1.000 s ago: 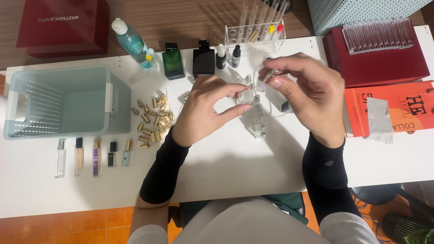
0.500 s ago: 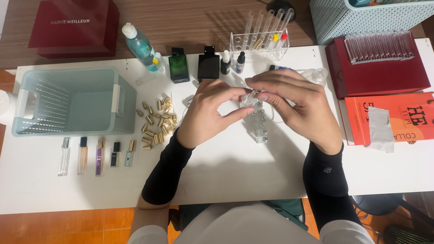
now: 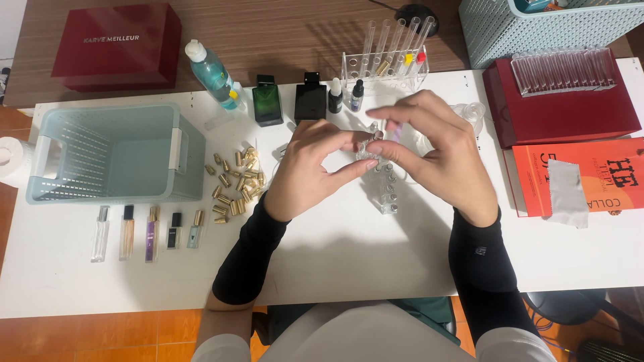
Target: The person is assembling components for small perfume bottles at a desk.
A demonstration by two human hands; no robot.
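Both hands, left hand (image 3: 310, 167) and right hand (image 3: 436, 157), pinch a small clear vial (image 3: 367, 149) (grip narrow) near red box (image 3: 560, 110).

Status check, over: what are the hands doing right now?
Left hand and right hand pinch a small clear vial together. Clear rack just below. Gold caps lie left, apart.

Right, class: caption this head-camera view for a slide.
Both hands, left and right, pinch a small clear vial above a white table.
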